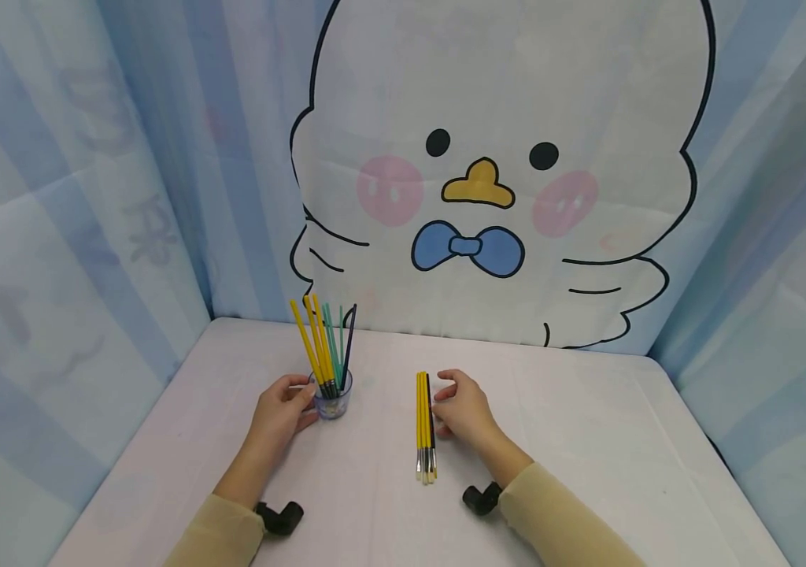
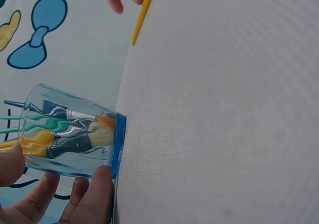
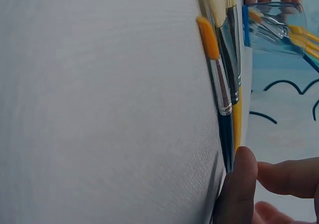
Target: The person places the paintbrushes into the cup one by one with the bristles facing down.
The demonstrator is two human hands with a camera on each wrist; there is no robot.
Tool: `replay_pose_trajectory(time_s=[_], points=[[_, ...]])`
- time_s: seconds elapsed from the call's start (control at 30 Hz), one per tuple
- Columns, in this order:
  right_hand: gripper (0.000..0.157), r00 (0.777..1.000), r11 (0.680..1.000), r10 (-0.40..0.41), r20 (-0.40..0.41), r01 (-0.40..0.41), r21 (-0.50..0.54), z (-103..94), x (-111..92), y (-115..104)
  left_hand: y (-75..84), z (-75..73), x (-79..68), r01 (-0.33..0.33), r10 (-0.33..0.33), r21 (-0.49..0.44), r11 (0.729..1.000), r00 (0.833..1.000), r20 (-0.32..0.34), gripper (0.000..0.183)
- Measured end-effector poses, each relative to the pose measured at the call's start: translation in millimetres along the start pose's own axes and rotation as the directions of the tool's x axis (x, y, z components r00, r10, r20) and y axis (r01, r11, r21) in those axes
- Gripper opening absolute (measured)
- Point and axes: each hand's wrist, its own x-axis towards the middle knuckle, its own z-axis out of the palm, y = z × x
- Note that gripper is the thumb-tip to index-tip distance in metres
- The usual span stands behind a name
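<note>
A clear cup (image 1: 333,406) with a blue base stands upright on the table, holding several paintbrushes (image 1: 321,346) bristles down. Their handles are yellow, green and dark. At the cup's left side, my left hand (image 1: 282,408) rests its fingertips against the wall, the thumb near the rim; the fingers do not wrap round it. Several more paintbrushes (image 1: 424,421) lie side by side, yellow-handled except a dark one on the right, bristles toward me. Right of them rests my right hand (image 1: 465,408), fingers loosely bent beside the dark handle. Whether it touches the handle I cannot tell.
A pale cloth covers the table (image 1: 375,504). Behind it hangs a curtain (image 1: 502,299) printed with a cartoon bird, and striped blue curtains (image 1: 42,236) close off the sides. Black wrist mounts (image 1: 281,518) jut inward from both sleeves.
</note>
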Motion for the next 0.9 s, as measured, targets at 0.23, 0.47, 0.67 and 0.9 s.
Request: replay_pose_trajectory(time_s=[0.23,0.47,0.67,0.9], points=[[0.061,1.0,0.998,0.031,0.003,-0.03,-0.054,2.3,7.5,2.1,-1.4,0.3,1.3,-0.003,0.003,0.001,1.0,1.0,-0.002,0.037],[0.06,0.999,0.99,0.053,0.013,-0.051,-0.134,5.6,12.8,0.3,-1.9,0.2,0.8,-0.01,0.01,0.001,1.0,1.0,0.004,0.037],[0.059,0.998,0.986,0.064,0.018,-0.061,-0.155,4.9,12.2,-0.2,-2.9,-0.1,1.4,-0.013,0.013,-0.002,1.0,1.0,0.0,0.036],[0.058,0.997,0.986,0.07,0.024,-0.065,-0.156,5.2,12.1,0.0,-4.3,0.4,2.1,-0.017,0.017,-0.006,1.0,1.0,-0.009,0.035]])
